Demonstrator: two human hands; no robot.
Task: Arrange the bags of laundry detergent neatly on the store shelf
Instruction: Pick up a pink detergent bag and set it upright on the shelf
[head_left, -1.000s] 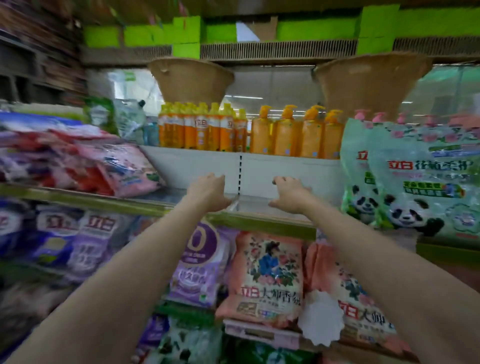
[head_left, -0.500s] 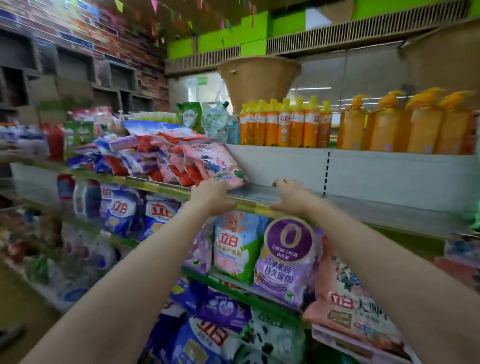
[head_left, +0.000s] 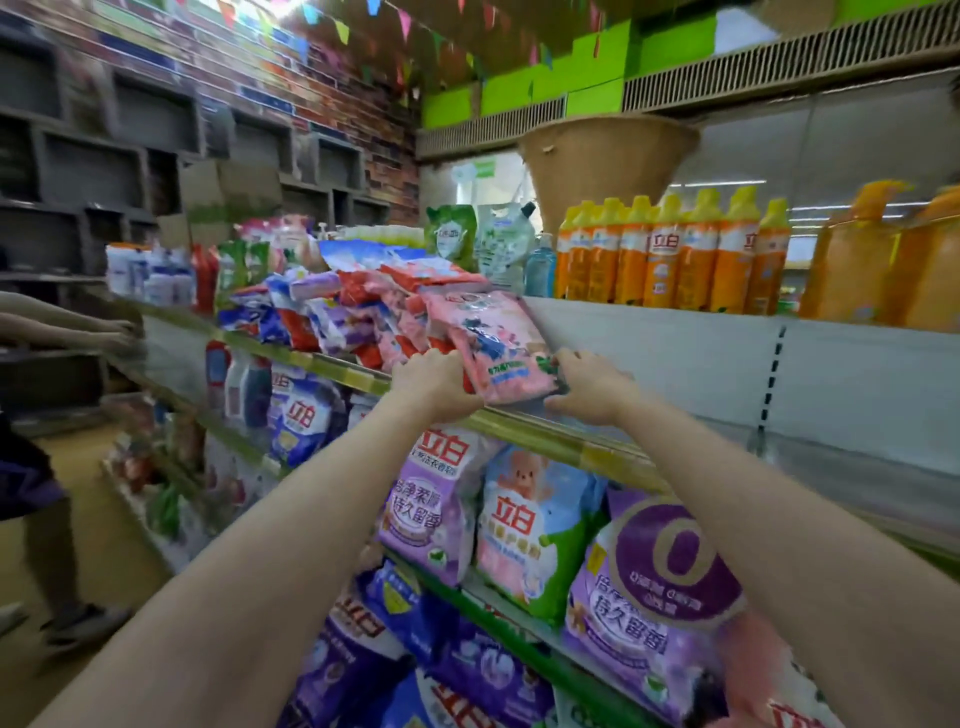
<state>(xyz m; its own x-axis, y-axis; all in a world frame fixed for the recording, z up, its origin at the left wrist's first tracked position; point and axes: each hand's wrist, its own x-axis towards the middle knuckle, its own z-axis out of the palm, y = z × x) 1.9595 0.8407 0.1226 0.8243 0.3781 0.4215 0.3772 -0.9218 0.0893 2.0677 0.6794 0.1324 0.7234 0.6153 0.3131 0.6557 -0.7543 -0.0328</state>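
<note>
Pink bag is now in both hands; half a second ago the hands sat on the bare shelf lip, a full second ago they were further right over the empty stretch; so the view and the reach have swung left onto the heap.

Far left: another person's arms reach toward the same shelf run, blurred, can't tell what they hold; behind them small white bottles on the upper level.

Next along: slumped heap of bags, red, blue, lilac, pink, leaning on each other, not stood up; this is the untidy part.

Centre: left hand has fingers curled under the pink bag's near-left corner, gripping it; bag lies tilted at the right end of the heap, its lower edge at the yellow shelf edge; right hand pinches the bag's lower-right corner, thumb on top.

Right: bare shelf deck runs on beside the hands; orange bottles on the ledge above, untouched.

Below: hanging rows of purple and pink bags look orderly already.

Read: pick-up has just begun, first bag off the heap; likely goes into the bare stretch on the right; most of the heap not yet sorted; risk is neighbours sliding once this one leaves.
</note>
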